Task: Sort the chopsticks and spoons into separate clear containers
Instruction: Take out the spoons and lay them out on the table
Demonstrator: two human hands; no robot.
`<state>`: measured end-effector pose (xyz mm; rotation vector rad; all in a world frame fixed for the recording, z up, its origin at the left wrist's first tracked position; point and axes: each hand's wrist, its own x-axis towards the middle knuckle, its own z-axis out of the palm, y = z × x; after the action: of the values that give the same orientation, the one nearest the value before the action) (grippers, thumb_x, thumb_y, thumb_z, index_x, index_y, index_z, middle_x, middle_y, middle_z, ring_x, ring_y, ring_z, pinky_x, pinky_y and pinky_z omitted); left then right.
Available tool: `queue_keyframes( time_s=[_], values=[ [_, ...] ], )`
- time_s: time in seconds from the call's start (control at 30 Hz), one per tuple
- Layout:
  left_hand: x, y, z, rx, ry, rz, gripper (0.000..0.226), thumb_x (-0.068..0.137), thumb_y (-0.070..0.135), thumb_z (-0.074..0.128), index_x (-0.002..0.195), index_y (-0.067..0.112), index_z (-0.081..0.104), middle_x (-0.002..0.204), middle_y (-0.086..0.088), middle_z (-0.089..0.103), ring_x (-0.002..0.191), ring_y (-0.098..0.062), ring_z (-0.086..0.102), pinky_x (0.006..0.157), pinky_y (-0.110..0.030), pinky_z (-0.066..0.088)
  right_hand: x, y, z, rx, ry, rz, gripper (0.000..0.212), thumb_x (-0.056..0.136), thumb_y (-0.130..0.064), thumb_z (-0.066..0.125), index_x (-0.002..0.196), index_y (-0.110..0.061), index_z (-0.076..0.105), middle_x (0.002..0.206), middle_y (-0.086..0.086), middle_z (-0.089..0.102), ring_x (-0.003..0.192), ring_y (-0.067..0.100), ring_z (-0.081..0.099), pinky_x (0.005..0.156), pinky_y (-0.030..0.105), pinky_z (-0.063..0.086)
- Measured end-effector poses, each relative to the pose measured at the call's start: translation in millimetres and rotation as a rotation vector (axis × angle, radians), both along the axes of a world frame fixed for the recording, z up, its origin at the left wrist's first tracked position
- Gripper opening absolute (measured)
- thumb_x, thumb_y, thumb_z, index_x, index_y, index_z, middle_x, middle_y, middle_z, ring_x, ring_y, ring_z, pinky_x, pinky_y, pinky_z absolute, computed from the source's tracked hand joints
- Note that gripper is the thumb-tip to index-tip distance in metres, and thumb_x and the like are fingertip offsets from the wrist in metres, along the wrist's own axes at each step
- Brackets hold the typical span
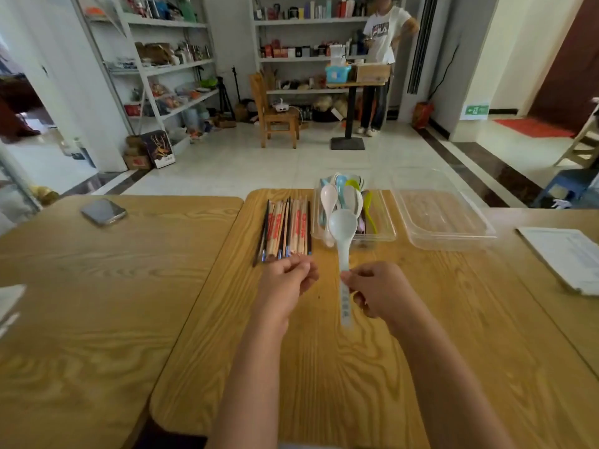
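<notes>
Two clear containers (453,244) and one phone (103,211) are laid out; spoons (351,197) are piled in the left container (385,236). One pale spoon (343,225) is pinched by the right hand (381,290) before it; the left hand (287,281) is curled emptily beside the chopsticks (287,226).

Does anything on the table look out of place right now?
Yes: the chopsticks lie loose on the table, left of the tub of spoons, while the clear tub on the right holds nothing. A pale spoon is in the right hand.
</notes>
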<state>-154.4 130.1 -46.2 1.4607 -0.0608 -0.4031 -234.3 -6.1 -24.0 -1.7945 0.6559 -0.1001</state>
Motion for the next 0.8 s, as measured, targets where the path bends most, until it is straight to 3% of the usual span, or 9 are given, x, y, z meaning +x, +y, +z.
queue_keyframes(
  time_s=[0.13, 0.37, 0.67, 0.8],
  values=[
    [-27, 16, -11, 0.084, -0.015, -0.034, 0.015, 0.099, 0.010, 0.056, 0.101, 0.007, 0.070, 0.094, -0.009, 0.076, 0.089, -0.018, 0.073, 0.080, -0.027, 0.058, -17, 24, -27, -0.031, 0.045, 0.025, 0.026, 0.094, -0.020, 0.065, 0.077, -0.001, 0.068, 0.044, 0.000, 0.052, 0.034, 0.011, 0.041, 0.042, 0.023, 0.034],
    [-45, 25, -16, 0.174, -0.019, -0.068, 0.014, 0.098, 0.017, 0.058, 0.104, 0.014, 0.070, 0.097, -0.004, 0.075, 0.094, -0.016, 0.072, 0.089, -0.033, 0.058, -13, 44, -44, -0.097, 0.058, 0.016, 0.025, 0.093, -0.025, 0.064, 0.079, -0.005, 0.071, 0.058, 0.004, 0.060, 0.050, 0.016, 0.051, 0.055, 0.033, 0.043],
    [-42, 26, -15, 0.216, -0.044, -0.075, 0.022, 0.098, 0.019, 0.058, 0.081, 0.029, 0.069, 0.091, 0.000, 0.077, 0.094, -0.015, 0.072, 0.094, -0.039, 0.056, -1, 50, -46, -0.130, 0.085, -0.015, 0.022, 0.094, -0.025, 0.063, 0.082, -0.008, 0.070, 0.062, 0.005, 0.060, 0.050, 0.015, 0.050, 0.053, 0.029, 0.042],
    [-42, 26, -18, 0.256, -0.053, -0.088, 0.021, 0.097, 0.021, 0.058, 0.082, 0.029, 0.071, 0.091, 0.001, 0.077, 0.095, -0.014, 0.072, 0.095, -0.039, 0.055, 2, 50, -45, -0.212, 0.150, -0.024, 0.018, 0.093, -0.027, 0.065, 0.086, -0.011, 0.069, 0.062, 0.002, 0.062, 0.043, 0.009, 0.052, 0.041, 0.021, 0.038]
  ],
)
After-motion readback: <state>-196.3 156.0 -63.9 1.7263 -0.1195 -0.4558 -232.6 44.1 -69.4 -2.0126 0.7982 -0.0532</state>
